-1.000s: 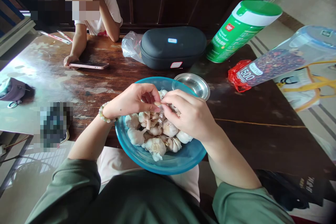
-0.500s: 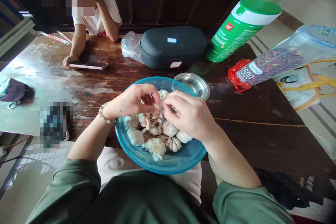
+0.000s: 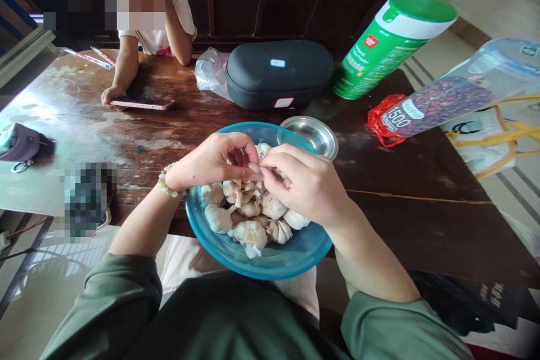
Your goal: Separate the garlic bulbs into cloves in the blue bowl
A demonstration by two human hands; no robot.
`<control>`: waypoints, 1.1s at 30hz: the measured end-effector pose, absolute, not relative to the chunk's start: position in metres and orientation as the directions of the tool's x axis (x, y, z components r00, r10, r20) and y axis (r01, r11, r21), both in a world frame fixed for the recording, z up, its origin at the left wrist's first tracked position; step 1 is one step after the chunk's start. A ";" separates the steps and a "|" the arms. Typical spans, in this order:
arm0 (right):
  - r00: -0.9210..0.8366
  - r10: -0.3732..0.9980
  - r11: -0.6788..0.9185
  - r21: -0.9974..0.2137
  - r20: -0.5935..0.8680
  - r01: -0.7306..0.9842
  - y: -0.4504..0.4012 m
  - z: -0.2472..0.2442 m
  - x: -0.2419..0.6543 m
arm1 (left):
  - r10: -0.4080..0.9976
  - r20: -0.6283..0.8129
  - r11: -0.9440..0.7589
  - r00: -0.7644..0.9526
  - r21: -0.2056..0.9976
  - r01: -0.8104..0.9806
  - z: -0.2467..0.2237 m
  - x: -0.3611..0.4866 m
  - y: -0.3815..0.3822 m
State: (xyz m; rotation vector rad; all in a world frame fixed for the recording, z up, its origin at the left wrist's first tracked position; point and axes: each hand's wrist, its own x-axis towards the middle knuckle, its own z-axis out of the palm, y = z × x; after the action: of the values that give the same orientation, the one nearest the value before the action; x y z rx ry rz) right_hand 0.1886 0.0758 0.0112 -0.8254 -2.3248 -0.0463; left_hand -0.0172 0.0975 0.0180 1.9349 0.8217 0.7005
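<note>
A blue plastic bowl (image 3: 295,256) at the table's near edge holds several whole garlic bulbs (image 3: 248,235) with papery skins. Above them, my left hand (image 3: 215,160), a bead bracelet at its wrist, pinches a small garlic clove (image 3: 253,167) between thumb and fingertips. My right hand (image 3: 306,180) meets it from the other side, its thumb and forefinger closed at the clove's edge. Whether a bit of skin is in the right fingertips is too small to tell. Loose flakes of garlic skin (image 3: 259,187) lie just below the fingers.
Behind the bowl stands a metal dish (image 3: 314,134). Farther back are a black case (image 3: 278,76), a plastic bag (image 3: 210,72), a green can (image 3: 379,48) and a tall clear container (image 3: 447,98). Across the table a person (image 3: 179,17) holds a phone (image 3: 143,103). A pouch (image 3: 19,143) lies left.
Both hands stay at the same spot over the bowl, with only a slight shift of the fingertips around the clove. The view has moved a little.
</note>
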 end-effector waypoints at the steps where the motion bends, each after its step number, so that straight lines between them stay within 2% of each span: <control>1: -0.592 0.547 0.803 -0.171 0.592 0.571 0.076 0.011 0.189 | 0.769 0.143 -0.385 0.622 0.882 0.273 0.018 -0.017 0.098; 12: -0.626 0.529 0.803 -0.100 0.573 0.587 0.074 0.013 0.187 | 0.709 0.207 -0.499 0.674 0.822 0.273 0.019 -0.016 0.099; 20: -0.600 0.552 0.799 -0.163 0.578 0.578 0.074 0.012 0.188 | 0.683 0.227 -0.534 0.695 0.804 0.262 0.020 -0.018 0.099; 29: -0.533 0.599 0.779 -0.280 0.598 0.561 0.075 0.014 0.189 | 0.722 0.199 -0.471 0.662 0.842 0.261 0.019 -0.017 0.099; 33: -0.536 0.598 0.783 -0.289 0.596 0.551 0.074 0.014 0.189 | 0.739 0.183 -0.445 0.648 0.855 0.266 0.018 -0.017 0.099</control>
State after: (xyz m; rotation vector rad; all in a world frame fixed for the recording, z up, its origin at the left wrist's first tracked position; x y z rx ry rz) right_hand 0.1891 0.0744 0.0137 -0.8484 -2.2659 0.0852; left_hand -0.0173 0.0987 0.0179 2.0084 0.7834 0.6983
